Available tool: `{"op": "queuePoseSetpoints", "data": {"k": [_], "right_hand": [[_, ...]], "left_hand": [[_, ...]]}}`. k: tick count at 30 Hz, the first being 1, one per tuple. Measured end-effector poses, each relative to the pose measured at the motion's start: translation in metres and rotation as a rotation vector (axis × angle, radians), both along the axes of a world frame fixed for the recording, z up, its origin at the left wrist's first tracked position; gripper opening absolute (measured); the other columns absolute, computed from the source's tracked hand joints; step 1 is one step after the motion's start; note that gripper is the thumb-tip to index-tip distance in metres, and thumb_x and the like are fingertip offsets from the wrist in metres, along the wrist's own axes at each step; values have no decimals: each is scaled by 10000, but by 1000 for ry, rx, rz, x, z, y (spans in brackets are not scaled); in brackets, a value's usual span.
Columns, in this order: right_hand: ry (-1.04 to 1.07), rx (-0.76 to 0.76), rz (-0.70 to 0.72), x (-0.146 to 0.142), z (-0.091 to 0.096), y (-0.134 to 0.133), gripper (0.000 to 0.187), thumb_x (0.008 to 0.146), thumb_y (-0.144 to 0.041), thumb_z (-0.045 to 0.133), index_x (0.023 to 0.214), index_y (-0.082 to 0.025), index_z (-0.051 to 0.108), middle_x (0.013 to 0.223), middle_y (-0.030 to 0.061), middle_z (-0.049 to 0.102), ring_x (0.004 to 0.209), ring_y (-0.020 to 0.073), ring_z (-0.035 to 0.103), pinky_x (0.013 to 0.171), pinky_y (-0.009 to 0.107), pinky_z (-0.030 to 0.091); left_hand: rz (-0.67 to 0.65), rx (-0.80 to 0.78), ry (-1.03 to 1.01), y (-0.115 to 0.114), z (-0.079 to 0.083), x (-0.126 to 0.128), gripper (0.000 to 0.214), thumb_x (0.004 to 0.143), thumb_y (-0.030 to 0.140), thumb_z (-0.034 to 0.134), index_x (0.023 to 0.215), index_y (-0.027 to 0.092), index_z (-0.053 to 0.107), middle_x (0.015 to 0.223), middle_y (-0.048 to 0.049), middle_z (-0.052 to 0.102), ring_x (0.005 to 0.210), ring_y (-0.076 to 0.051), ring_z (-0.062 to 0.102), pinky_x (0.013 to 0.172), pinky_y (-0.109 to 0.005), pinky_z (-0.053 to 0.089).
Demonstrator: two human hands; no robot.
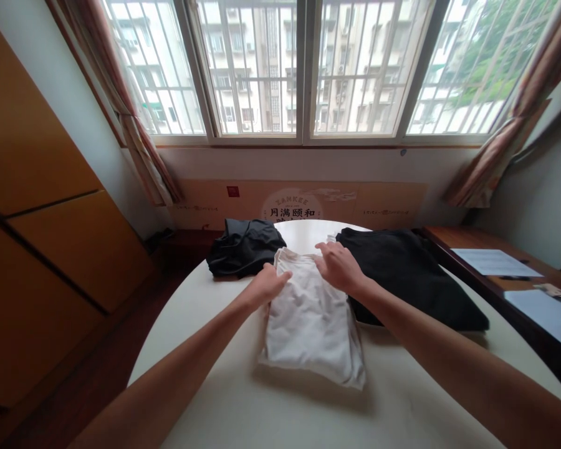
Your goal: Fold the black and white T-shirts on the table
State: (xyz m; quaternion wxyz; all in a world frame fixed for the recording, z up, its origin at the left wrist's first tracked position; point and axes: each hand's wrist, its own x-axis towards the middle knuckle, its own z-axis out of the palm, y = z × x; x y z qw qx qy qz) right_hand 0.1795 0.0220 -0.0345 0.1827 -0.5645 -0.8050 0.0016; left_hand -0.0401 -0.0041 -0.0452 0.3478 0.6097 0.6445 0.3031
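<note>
A folded white garment (311, 321) lies in the middle of a round cream table (243, 405). My left hand (267, 284) rests on its upper left corner with the fingers curled onto the cloth. My right hand (339, 265) lies on the garment's top edge, fingers bent and pressing down. A crumpled black garment (244, 246) sits at the far left of the table. A larger black garment (411, 274) lies spread to the right, its edge under the white one.
A wooden side desk (490, 246) with white papers (495, 262) stands at the right. Orange-brown cabinets (42, 218) fill the left. A printed cardboard panel (303, 202) leans under the barred window, with curtains at both sides.
</note>
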Motion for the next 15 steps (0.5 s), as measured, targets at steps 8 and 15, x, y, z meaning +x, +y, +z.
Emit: {"op": "queuePoseSetpoints", "data": {"k": [8,15], "right_hand": [[330,-267,32,43,-30,-149,446,994,-457,524,1339,-182,590,845,32,698,716,233,660,731,349,477],[675,-440,124,44,-49,-191,674,877,-446,715,1475,-204,519,1043,53,673,708,166,601,665,292,476]], "left_hand": [[-50,-88,-1,-108,1,-38,682,827,584,679,1302,138,479,873,-31,687,806,-257,679,737,-351,505],[-135,-44,-97,-161,-7,-24,669,876,581,641,1369,171,454,922,-40,690,746,-224,637,705,-338,487]]}}
